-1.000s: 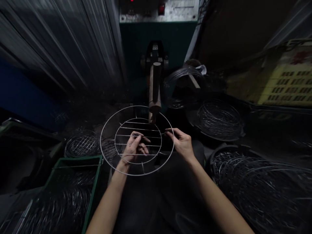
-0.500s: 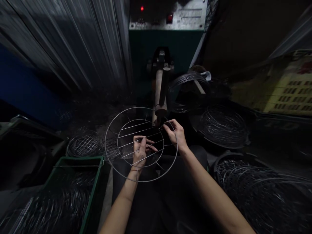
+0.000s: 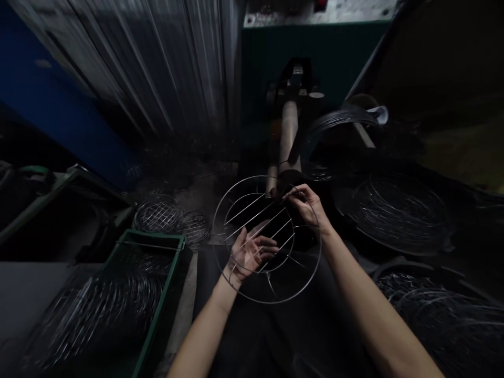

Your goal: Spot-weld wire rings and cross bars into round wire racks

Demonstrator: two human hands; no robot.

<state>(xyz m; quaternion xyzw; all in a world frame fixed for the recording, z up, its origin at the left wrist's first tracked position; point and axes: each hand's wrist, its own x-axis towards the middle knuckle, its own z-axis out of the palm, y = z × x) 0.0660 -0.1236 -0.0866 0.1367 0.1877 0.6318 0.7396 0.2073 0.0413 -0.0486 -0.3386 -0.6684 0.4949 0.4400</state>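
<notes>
A round wire rack (image 3: 246, 208), with an outer ring, a smaller inner ring and several parallel bars, is tilted in front of me below the machine's metal arm (image 3: 289, 131). My left hand (image 3: 252, 254) is open, palm up with fingers spread, behind the bars, and the outer ring crosses its wrist. At the rack's far right edge, my right hand (image 3: 307, 205) has thumb and fingertips pinched together close to the dark tip of the arm. What the pinch holds is too dark and small to make out.
A green crate (image 3: 179, 241) of bent wire parts stands at left, with round wire grids (image 3: 157, 215) beyond it. On the right are a wire coil (image 3: 342, 118), a dark basin (image 3: 449, 247) of wire rings and a tub of wire pieces (image 3: 429, 299). The green machine (image 3: 331, 58) stands ahead.
My left hand has gone from curled fingers to an open, spread palm. The rack has turned, its bars slanting more steeply. My right hand stays by the arm's tip. The view has shifted left.
</notes>
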